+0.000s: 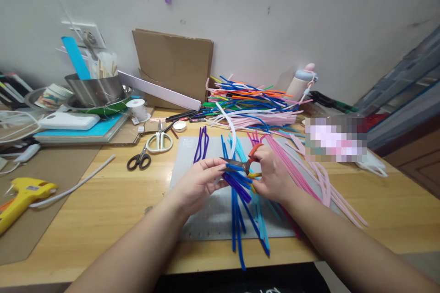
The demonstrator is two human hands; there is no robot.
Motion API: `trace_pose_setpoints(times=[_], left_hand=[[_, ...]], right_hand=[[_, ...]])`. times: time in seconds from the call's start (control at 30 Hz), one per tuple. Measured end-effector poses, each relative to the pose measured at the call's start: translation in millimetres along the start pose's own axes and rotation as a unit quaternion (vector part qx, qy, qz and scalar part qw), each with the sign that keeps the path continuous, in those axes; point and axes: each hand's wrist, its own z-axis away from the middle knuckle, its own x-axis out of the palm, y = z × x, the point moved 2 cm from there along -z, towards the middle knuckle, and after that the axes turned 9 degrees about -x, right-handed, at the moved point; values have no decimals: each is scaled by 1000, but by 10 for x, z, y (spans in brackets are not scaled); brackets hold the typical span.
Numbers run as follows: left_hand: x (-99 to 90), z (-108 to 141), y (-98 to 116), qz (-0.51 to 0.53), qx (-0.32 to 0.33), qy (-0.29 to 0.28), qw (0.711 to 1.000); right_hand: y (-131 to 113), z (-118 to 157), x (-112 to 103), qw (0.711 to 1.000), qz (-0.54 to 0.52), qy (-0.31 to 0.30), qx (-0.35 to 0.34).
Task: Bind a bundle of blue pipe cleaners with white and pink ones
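Note:
My left hand pinches a small bundle of blue and purple pipe cleaners over the grey cutting mat. In my right hand is a pair of scissors with orange and yellow handles. Its blades point left, parted around or beside the held bundle; I cannot tell which. More dark blue pipe cleaners lie below on the mat, with light blue ones next to them. Pink pipe cleaners spread out to the right, and a few purple ones lie at the upper left of the mat.
A heap of mixed pipe cleaners lies by the wall. White-handled scissors and black-handled scissors rest left of the mat. A yellow glue gun lies far left. Cardboard and a bottle stand behind.

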Motion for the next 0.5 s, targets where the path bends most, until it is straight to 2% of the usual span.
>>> trace_pose_setpoints(times=[0.2, 0.37, 0.5], left_hand=[[-27, -30, -45, -11, 2, 15, 1000], [2, -42, -83, -26, -14, -2, 1000], [12, -44, -94, -11, -25, 16, 1000]], right_hand=[[-30, -23, 10, 1000, 18, 6, 4], [-31, -22, 17, 999, 48, 18, 15], [-52, -22, 35, 998, 62, 0, 20]])
